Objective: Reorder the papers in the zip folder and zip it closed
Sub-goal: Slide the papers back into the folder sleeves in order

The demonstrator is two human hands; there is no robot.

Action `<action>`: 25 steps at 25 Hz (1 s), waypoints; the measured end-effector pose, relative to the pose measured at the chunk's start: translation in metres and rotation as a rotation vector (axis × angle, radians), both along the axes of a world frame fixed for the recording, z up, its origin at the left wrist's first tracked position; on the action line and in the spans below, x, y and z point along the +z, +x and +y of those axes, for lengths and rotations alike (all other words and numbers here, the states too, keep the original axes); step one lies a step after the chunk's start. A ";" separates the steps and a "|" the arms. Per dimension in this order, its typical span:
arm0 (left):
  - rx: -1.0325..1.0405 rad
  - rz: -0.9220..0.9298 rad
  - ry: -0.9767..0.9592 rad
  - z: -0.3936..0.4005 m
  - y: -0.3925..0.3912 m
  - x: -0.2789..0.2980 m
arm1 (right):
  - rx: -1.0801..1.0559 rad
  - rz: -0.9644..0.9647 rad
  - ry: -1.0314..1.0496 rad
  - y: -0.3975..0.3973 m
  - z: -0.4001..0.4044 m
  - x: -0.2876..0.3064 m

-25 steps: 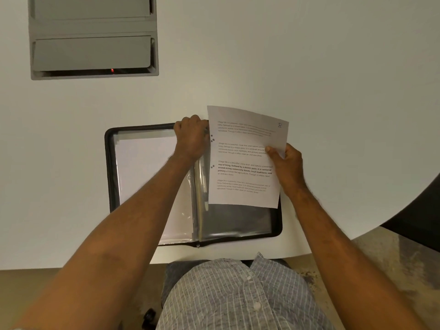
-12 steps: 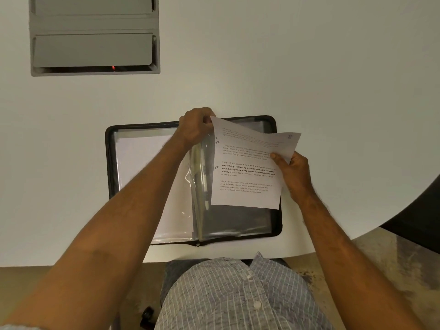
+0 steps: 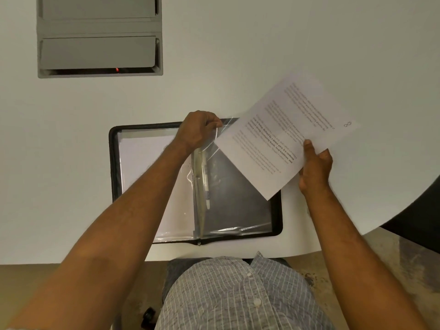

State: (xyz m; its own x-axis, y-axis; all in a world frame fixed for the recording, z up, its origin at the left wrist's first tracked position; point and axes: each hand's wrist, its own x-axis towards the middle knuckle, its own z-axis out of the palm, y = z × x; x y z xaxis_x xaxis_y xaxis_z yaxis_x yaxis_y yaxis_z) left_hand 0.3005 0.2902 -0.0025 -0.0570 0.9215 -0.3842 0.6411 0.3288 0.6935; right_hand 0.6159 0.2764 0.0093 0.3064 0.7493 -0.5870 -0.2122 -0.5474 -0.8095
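right hand (image 3: 315, 166) holds a printed sheet (image 3: 283, 136) — left hand (image 3: 198, 129) pinches a clear sleeve (image 3: 217, 139).

One camera only, worn on the head, wide-angle, looking forward and steeply down. The wearer's shirt (image 3: 238, 294) fills the bottom centre, both forearms reaching up into frame. The left hand (image 3: 197, 129) sits mid-frame, the right hand (image 3: 314, 167) further right and a touch lower. It's close: the folder (image 3: 114, 163) lies under and between the hands, table (image 3: 238, 55) stretching beyond them. Edges curve from the lens. No second view shares the scene.
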 end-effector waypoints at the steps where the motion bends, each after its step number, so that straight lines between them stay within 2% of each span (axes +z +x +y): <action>1: -0.018 0.007 0.045 -0.002 0.004 0.000 | -0.030 0.082 -0.016 0.000 0.004 0.001; 4: -0.025 0.056 0.209 -0.008 0.014 -0.001 | -0.036 0.393 -0.053 -0.005 0.014 0.007; 6: 0.081 0.049 0.227 -0.010 0.022 -0.003 | 0.018 0.535 -0.097 -0.014 0.016 0.013; 8: 0.226 -0.045 0.133 -0.007 0.027 -0.004 | 0.104 0.532 -0.120 -0.024 0.019 0.019; 10: 0.267 -0.101 0.088 -0.005 0.031 -0.005 | 0.119 0.517 -0.110 -0.032 0.027 0.025; 14: 0.008 0.069 0.176 -0.004 0.036 -0.001 | -0.017 0.507 -0.078 -0.037 0.050 0.026; 18: -0.123 0.219 0.026 0.002 0.033 0.002 | -0.098 0.497 -0.078 -0.038 0.064 0.023; 21: -0.111 0.156 -0.021 -0.001 0.026 0.002 | -0.132 0.473 -0.085 -0.038 0.069 0.022; 25: -0.072 0.109 0.045 -0.005 0.020 0.004 | -0.195 0.512 -0.106 -0.045 0.072 0.023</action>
State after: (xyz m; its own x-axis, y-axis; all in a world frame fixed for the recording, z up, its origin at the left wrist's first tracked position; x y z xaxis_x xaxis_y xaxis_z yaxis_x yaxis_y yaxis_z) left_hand 0.3208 0.2855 0.0018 -0.0295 0.9410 -0.3372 0.7343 0.2493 0.6314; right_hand 0.5713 0.3487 0.0320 0.0894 0.6358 -0.7667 -0.6693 -0.5317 -0.5189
